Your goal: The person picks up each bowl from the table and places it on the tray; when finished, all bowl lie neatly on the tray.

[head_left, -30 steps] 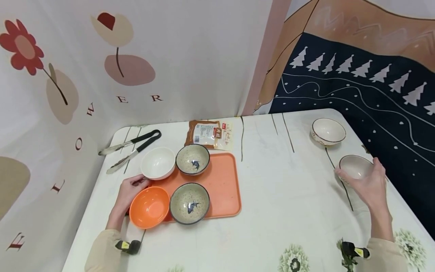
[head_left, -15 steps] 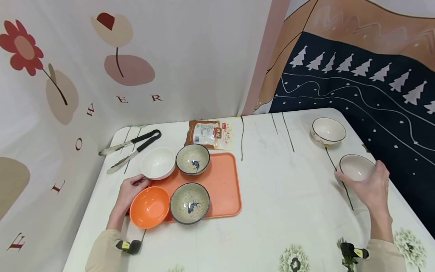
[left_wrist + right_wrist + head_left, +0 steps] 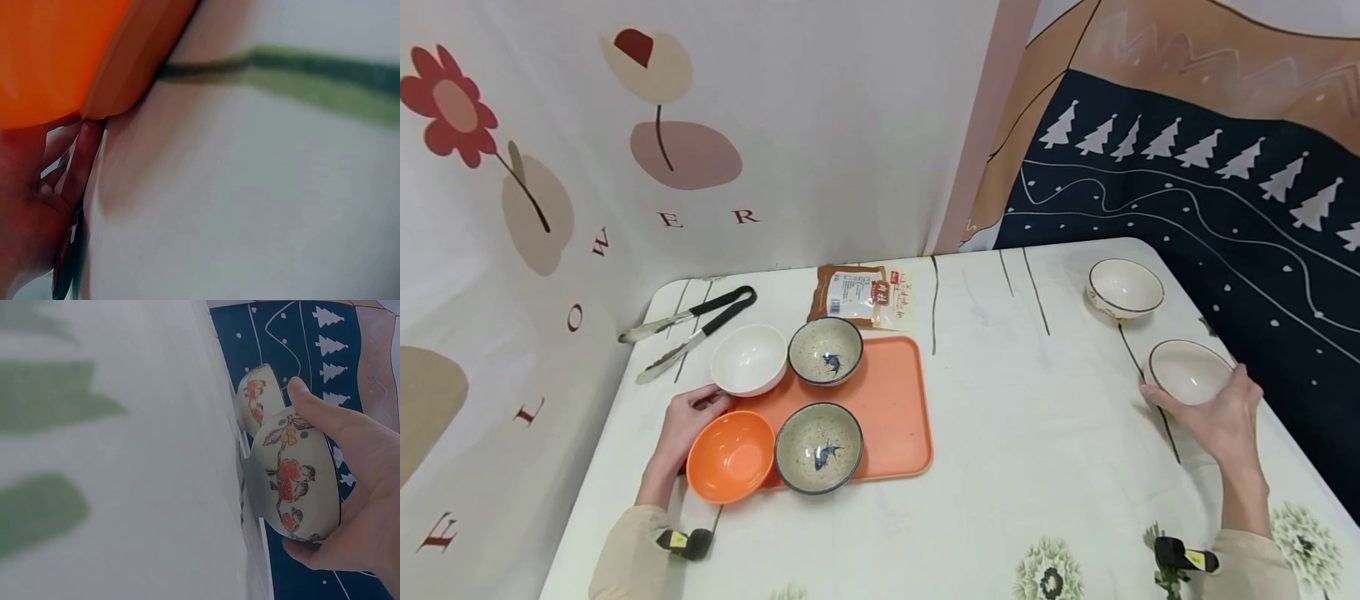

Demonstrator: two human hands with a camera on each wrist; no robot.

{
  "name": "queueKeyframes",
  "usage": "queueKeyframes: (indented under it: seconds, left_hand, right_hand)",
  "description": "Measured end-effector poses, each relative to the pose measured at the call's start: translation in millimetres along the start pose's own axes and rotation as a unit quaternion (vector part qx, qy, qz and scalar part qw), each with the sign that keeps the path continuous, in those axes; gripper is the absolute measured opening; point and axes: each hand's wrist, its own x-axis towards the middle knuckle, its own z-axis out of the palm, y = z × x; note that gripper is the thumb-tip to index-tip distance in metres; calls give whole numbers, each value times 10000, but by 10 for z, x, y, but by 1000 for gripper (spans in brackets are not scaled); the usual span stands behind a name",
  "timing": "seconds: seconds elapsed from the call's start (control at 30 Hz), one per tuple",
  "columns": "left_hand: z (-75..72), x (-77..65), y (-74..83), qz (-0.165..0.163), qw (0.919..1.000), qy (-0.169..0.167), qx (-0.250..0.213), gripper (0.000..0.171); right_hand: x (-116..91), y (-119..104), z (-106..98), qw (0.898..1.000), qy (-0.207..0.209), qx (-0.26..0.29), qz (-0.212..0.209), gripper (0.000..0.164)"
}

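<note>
On the right side of the table, my right hand (image 3: 1216, 418) grips a small cream bowl (image 3: 1189, 377) around its near side, thumb and fingers spread across it. Painted birds and berries cover the outside of this bowl (image 3: 294, 481) in the right wrist view. A matching bowl (image 3: 1124, 287) stands just behind it. At far left, my left hand (image 3: 685, 425) holds the left edge of the orange tray (image 3: 895, 408), between a white bowl (image 3: 749, 360) and an orange bowl (image 3: 731, 458). In the left wrist view its fingertips are partly hidden beneath the orange bowl (image 3: 56, 56).
Two speckled bowls with blue fish, the rear one (image 3: 825, 353) and the front one (image 3: 818, 450), stand on the tray. Behind lie black-handled tongs (image 3: 696, 329) and a brown-and-clear food packet (image 3: 861, 297). Printed cloth walls (image 3: 850, 125) border the table's back.
My right hand has shifted slightly right and toward me around the cream bowl, which has moved very little. My left hand and the other things have stayed put.
</note>
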Motion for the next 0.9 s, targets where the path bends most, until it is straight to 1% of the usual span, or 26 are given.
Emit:
queueKeyframes:
  seconds: [0.1,0.3,0.43,0.6,0.9]
  left_hand:
    - [-3,-2,-2,10,10000,10,15,49]
    - [8,-12,8,-2,10000,6,2,50]
    - [16,-10,20,9,10000,7,17,50]
    - [5,-8,24,37,10000,34,74,49]
    - [8,6,-6,32,10000,38,87,48]
  right_hand:
    - [0,-5,0,9998,-56,-27,197,126]
    - [4,-15,30,9986,265,86,442,121]
    - [-15,-13,39,9976,362,160,565,120]
    - [-45,-86,56,9975,437,236,509,118]
    - [-176,-422,126,9978,511,417,36,118]
